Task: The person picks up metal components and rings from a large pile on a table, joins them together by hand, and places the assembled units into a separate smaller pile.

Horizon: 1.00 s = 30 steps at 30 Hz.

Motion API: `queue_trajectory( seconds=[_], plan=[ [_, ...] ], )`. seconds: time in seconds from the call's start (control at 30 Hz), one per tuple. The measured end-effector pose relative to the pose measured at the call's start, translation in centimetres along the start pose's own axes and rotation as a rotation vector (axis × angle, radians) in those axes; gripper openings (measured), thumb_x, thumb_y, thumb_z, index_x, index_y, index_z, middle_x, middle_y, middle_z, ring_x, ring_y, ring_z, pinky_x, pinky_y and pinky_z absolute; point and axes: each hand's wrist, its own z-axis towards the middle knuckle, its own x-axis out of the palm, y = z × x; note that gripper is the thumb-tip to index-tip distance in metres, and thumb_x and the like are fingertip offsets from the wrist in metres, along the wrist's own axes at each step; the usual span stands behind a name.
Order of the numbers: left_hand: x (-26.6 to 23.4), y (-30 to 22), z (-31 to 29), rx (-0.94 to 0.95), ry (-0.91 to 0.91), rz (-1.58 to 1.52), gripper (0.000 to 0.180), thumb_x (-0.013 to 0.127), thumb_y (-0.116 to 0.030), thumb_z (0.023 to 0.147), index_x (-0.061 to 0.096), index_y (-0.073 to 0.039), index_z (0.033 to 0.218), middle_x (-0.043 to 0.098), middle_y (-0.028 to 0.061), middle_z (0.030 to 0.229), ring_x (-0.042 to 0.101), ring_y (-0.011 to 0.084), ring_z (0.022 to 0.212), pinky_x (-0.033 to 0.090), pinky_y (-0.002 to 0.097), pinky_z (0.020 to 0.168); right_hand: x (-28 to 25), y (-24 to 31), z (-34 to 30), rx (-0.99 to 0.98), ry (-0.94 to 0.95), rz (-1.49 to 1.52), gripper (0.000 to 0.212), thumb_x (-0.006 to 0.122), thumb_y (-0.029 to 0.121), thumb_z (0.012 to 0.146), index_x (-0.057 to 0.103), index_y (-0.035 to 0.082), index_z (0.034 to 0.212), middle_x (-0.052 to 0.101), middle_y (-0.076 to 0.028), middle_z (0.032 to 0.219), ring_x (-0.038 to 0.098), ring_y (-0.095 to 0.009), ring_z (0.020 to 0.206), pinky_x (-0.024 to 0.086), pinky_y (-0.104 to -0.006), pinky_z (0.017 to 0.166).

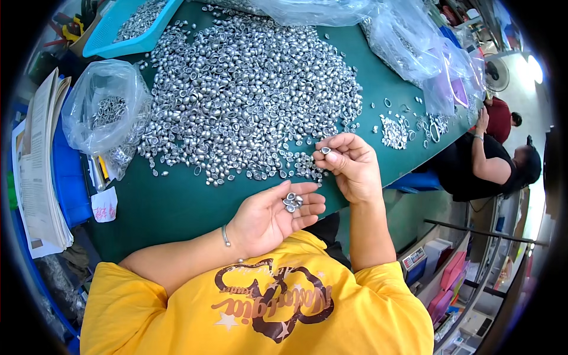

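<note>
My left hand [266, 219] is turned palm up with its fingers slightly curled. Several small silver teardrop-shaped metal cups [292, 202] rest in it. Between thumb and fingers, my right hand [354, 165] pinches a single metal cup [326, 150] of the same kind, its hollow side partly showing. Just beyond both hands spreads a large heap of these metal pieces [248, 89], some domed side up and some hollow side up. Loose pieces lie along the heap's near edge, close to my right fingertips.
The heap lies on a green table [160, 219]. A blue tray [133, 47] and a clear plastic bag [100, 106] of metal parts stand at left, near stacked papers [44, 171]. Larger bags [402, 47] and ring-like parts [395, 131] lie at right. Two people sit farther right.
</note>
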Motion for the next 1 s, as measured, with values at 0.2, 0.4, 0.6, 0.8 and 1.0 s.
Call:
queue_trajectory(
  seconds=[0.2, 0.4, 0.6, 0.8, 1.0],
  plan=[
    [0.2, 0.1, 0.0, 0.017, -0.049, 0.031, 0.044, 0.029, -0.03, 0.095, 0.039, 0.004, 0.12, 0.051, 0.0174, 0.111, 0.052, 0.0231, 0.102, 0.043, 0.0346, 0.09, -0.4, 0.6, -0.3, 0.102, 0.003, 0.282, 0.013, 0.053, -0.003, 0.083, 0.057, -0.005, 0.094, 0.062, -0.02, 0.088, 0.065, -0.024, 0.079, 0.057, -0.0309, 0.067],
    [-0.1, 0.2, 0.0, 0.02, -0.007, 0.023, 0.044, 0.028, -0.03, 0.095, 0.038, 0.003, 0.122, 0.052, 0.0175, 0.112, 0.052, 0.0228, 0.101, 0.044, 0.0345, 0.088, 0.3, 2.2, -1.1, 0.139, 0.221, -0.278, 0.007, 0.059, -0.001, 0.079, 0.063, -0.005, 0.082, 0.064, -0.015, 0.088, 0.063, -0.021, 0.077, 0.052, -0.028, 0.062],
    [-0.1, 0.1, -0.1, -0.004, -0.012, 0.034, 0.043, 0.028, -0.029, 0.095, 0.038, 0.003, 0.122, 0.051, 0.0179, 0.112, 0.052, 0.0228, 0.101, 0.044, 0.0341, 0.088, 2.9, -0.2, 2.3, -0.497, 0.02, -1.289, 0.01, 0.062, 0.001, 0.07, 0.063, 0.003, 0.08, 0.058, -0.01, 0.078, 0.058, -0.027, 0.074, 0.047, -0.0331, 0.065],
    [-0.2, 0.0, 0.0, 0.011, -0.015, 0.031, 0.043, 0.028, -0.028, 0.095, 0.038, 0.004, 0.121, 0.051, 0.0173, 0.111, 0.051, 0.0235, 0.102, 0.043, 0.0345, 0.089, 3.6, 0.0, 2.5, -0.525, 0.049, -1.519, 0.011, 0.061, 0.001, 0.071, 0.062, 0.003, 0.081, 0.057, -0.01, 0.084, 0.056, -0.028, 0.077, 0.047, -0.0349, 0.066],
    [0.0, 0.0, 0.0, 0.004, -0.014, 0.029, 0.043, 0.028, -0.029, 0.095, 0.038, 0.004, 0.121, 0.051, 0.0174, 0.111, 0.051, 0.0235, 0.102, 0.043, 0.0344, 0.09, 2.4, 0.5, 1.6, -0.054, -0.026, -0.527, 0.013, 0.056, -0.001, 0.081, 0.061, -0.001, 0.093, 0.06, -0.007, 0.084, 0.059, -0.013, 0.074, 0.048, -0.0237, 0.059]
  ],
)
